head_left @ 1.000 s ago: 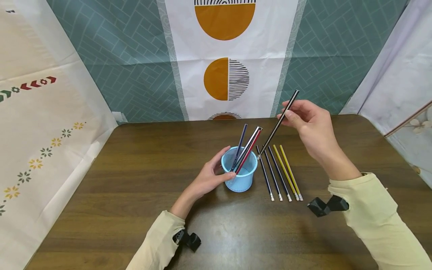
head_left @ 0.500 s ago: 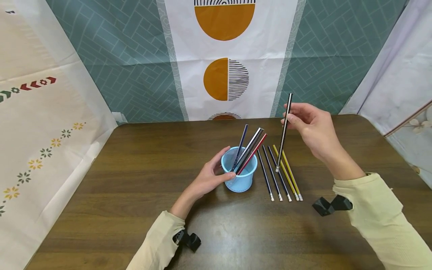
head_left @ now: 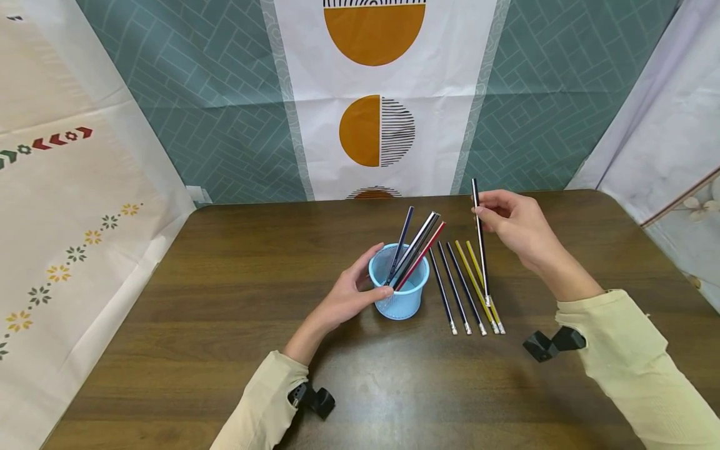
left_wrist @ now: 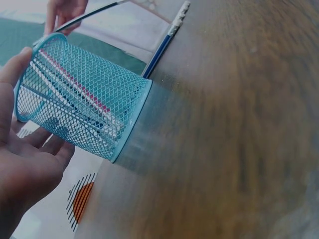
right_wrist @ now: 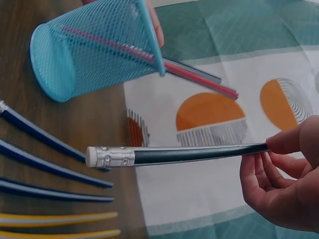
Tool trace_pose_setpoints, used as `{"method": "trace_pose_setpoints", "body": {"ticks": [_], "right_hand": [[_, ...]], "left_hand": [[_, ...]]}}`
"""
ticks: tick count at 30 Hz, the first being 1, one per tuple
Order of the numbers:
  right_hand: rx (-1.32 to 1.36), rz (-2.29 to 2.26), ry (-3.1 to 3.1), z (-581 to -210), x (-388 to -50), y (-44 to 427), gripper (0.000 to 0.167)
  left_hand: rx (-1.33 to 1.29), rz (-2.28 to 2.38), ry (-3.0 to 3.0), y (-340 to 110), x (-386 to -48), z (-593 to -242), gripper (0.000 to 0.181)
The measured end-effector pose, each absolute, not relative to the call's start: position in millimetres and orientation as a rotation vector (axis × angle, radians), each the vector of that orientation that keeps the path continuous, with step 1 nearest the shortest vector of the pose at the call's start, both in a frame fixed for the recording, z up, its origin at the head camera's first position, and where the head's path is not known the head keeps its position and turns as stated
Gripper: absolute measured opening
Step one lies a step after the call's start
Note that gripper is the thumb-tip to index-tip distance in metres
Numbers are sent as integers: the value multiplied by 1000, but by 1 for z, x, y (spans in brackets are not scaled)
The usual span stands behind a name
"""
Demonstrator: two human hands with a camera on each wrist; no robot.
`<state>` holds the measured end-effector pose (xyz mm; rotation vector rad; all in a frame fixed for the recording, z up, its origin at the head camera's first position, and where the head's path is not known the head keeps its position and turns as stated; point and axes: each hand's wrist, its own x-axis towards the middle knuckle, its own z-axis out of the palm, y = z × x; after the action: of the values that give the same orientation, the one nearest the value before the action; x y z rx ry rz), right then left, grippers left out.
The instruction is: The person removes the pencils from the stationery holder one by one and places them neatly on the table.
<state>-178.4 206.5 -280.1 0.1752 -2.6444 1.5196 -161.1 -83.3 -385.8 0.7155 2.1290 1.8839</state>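
Observation:
My left hand [head_left: 345, 297] holds a light blue mesh pencil cup [head_left: 401, 306] by its rim, thumb at the near side and fingers round the back. The cup stands upright on the table. Inside lean several pencils, among them a red pencil [head_left: 425, 249] and a dark blue pencil [head_left: 402, 234]. Right of the cup, my right hand [head_left: 520, 231] pinches a black-and-white striped pencil [head_left: 480, 240] near its upper end. Its white eraser [right_wrist: 91, 157] points down, above the yellow pencils in the head view. Whether it touches them I cannot tell.
Between the cup and my right arm lie several dark blue pencils [head_left: 444, 292] and two yellow pencils [head_left: 477, 286] in a row, erasers toward me. Patterned cloth [head_left: 225, 125] hangs behind the wooden table [head_left: 253, 262].
My right hand has moved away from the cup and lower, swinging the striped pencil's eraser end rightward over the yellow pencils. The red pencil has shifted right in the cup. My left hand stays put.

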Motion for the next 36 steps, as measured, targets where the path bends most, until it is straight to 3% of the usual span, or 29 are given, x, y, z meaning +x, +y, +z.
{"method": "trace_pose_setpoints", "body": {"ticks": [36], "right_hand": [[52, 1505, -2925, -356, -197, 247, 38]], "left_hand": [[674, 1864, 2124, -82, -162, -384, 78]]}}
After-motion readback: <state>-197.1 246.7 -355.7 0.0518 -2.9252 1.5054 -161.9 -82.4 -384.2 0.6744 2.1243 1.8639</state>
